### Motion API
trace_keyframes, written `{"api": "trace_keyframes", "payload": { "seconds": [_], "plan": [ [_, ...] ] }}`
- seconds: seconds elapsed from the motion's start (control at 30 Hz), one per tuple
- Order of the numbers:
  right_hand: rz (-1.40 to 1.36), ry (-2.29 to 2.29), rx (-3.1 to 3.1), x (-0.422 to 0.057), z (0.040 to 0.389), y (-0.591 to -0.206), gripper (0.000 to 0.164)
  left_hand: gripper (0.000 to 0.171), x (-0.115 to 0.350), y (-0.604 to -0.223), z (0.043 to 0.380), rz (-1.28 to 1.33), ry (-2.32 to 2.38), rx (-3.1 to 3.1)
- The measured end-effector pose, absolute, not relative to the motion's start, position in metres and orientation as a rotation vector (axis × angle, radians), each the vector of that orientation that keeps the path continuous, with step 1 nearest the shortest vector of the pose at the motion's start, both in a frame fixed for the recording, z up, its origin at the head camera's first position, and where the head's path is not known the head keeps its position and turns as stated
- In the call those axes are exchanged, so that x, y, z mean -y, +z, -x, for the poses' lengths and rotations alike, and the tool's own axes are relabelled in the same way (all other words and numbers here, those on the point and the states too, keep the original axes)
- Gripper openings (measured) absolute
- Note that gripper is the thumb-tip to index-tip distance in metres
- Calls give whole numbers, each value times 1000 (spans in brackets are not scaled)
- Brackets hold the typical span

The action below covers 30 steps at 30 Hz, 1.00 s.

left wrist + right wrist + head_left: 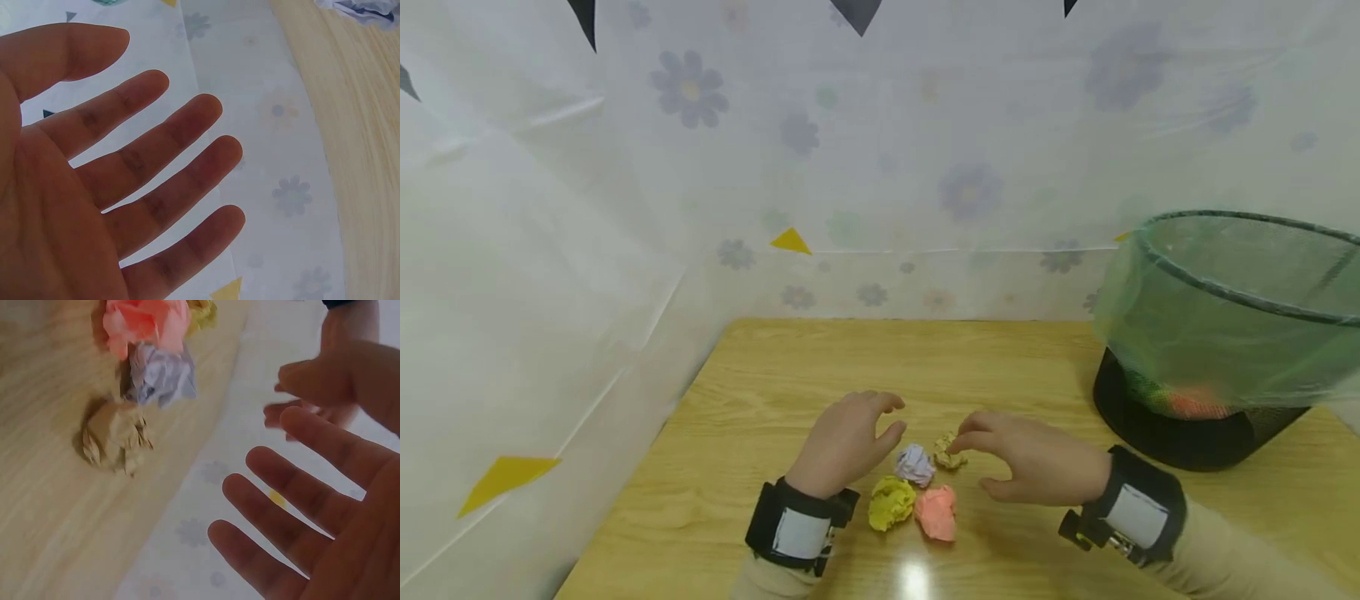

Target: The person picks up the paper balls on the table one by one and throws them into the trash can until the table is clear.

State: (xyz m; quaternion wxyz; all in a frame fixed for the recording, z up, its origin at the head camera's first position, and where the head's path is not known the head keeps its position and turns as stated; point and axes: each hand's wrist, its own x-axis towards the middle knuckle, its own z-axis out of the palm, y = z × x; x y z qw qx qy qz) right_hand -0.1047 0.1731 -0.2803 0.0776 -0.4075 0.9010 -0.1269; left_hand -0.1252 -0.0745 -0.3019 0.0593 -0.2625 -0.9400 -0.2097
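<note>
Several crumpled paper balls lie grouped on the wooden table: a lavender one [915, 465], a tan one [950, 451], a yellow one [891, 503] and a salmon-pink one [936, 512]. To the left of the group is my left hand [850, 442], its fingers spread and relaxed with nothing in them, as the left wrist view confirms. My right hand [1037, 458] hovers at the group's right side, nearest the tan ball [117, 437]. Its fingers are extended and apart from the paper in the right wrist view.
At the right stands a black mesh bin [1180, 442] with a translucent green liner [1195, 333] over its rim. Something reddish shows through the liner. Flower-printed white sheeting [887, 167] hangs behind and to the left of the table [760, 375].
</note>
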Motion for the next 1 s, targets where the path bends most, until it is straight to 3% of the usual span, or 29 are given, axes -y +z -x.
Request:
{"api": "trace_keyframes", "payload": {
  "seconds": [0.5,0.77,1.0],
  "plan": [
    [1377,-322,-2665,-143,93,-318,37,28,72,-301,123,807,-666,2838],
    [1307,-375,-2677,-138,89,-329,33,28,71,-299,122,813,-677,2846],
    [1260,-392,-2654,-137,87,-338,40,28,70,-300,122,806,-678,2853]
  ]
}}
